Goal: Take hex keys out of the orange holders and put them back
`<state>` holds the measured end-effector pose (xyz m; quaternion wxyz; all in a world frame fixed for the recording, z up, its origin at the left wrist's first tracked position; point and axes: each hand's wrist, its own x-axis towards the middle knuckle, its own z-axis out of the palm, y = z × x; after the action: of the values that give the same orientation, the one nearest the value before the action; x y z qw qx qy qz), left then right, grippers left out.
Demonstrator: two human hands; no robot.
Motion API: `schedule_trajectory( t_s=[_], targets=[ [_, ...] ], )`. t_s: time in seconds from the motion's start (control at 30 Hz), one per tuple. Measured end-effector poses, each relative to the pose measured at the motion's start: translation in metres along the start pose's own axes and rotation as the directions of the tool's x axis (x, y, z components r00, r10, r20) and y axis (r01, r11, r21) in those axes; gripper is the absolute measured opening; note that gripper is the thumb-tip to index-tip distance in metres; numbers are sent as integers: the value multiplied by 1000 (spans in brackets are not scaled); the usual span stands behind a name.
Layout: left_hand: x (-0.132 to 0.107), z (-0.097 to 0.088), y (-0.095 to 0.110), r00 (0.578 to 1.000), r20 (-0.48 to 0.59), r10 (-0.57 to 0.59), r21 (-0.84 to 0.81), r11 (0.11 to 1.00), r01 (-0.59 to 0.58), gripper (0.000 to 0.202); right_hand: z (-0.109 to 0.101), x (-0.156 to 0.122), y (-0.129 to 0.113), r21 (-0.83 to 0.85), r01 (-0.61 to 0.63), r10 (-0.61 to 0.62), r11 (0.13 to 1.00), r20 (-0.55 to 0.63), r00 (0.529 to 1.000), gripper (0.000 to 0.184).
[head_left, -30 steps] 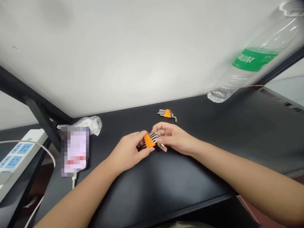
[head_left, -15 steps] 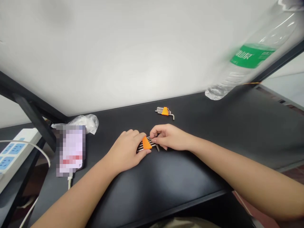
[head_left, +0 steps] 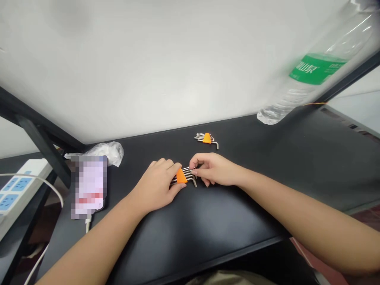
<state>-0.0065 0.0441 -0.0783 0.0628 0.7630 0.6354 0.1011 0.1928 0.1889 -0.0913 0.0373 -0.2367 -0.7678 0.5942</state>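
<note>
My left hand is closed around an orange hex key holder, with thumb and fingers on either side of it. Several silver L-shaped hex keys sit in the holder, and their bent ends point to the right. At those ends my right hand pinches a hex key between thumb and forefinger; its tip is hidden by the fingers. Behind both hands, a second orange holder with hex keys lies on the black tabletop, touched by neither hand.
At the left lie a phone with a white cable and a crumpled clear plastic bag. A white power strip is beyond the metal frame. A large clear bottle with a green label stands at the back right, near the white wall.
My left hand and the orange holder have shifted slightly left and up in view. More of the keys' shafts shows between the holder and my right hand, which keeps its pinch.
</note>
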Motion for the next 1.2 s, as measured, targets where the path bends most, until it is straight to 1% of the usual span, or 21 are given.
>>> schedule_trajectory(
  t_s=[0.1,0.17,0.27,0.3,0.37,0.47,0.57,0.63,0.73,0.83,0.97,1.07,1.2],
  targets=[
    [1,2,-2,1000,-21,9,-17,1000,-9,22,-1,2,3,96,21,-28,995,70,997,16],
    [1,2,-2,1000,-16,7,-23,1000,-7,23,-1,1,3,66,42,-48,997,96,994,20],
    [1,2,-2,1000,7,0,-41,999,0,24,0,-1,1,-51,48,-43,998,101,994,24],
    [2,2,-2,1000,11,-2,-46,999,3,24,1,-1,-1,-63,52,-45,997,97,994,24],
    [2,2,-2,1000,7,-3,-47,999,3,24,2,-1,-3,-17,59,-57,998,97,994,26],
    [2,1,-3,1000,2,9,-53,999,-9,21,2,-1,-5,100,13,-26,995,122,992,28],
    [1,-2,-5,1000,19,19,-86,996,-17,23,1,-2,-6,134,-44,24,990,145,989,27],
    [1,-4,-6,999,30,24,-108,994,-21,24,1,-3,-6,144,-40,17,989,152,988,26],
    [1,-6,-7,999,41,34,-127,991,-28,24,1,-4,-4,205,-25,-10,978,168,986,27],
    [1,-7,-9,998,47,40,-149,988,-32,23,0,-4,-2,257,-48,3,965,175,985,29],
    [1,-10,-15,998,52,45,-154,987,-37,21,-7,-5,0,273,-75,30,959,168,985,31],
    [0,-14,-22,998,59,18,-146,989,-10,19,-12,-4,0,273,-88,50,958,144,988,31],
    [1,-15,-26,999,52,-6,-134,991,13,16,-15,-4,-3,204,-131,102,970,147,984,25]
  ],
)
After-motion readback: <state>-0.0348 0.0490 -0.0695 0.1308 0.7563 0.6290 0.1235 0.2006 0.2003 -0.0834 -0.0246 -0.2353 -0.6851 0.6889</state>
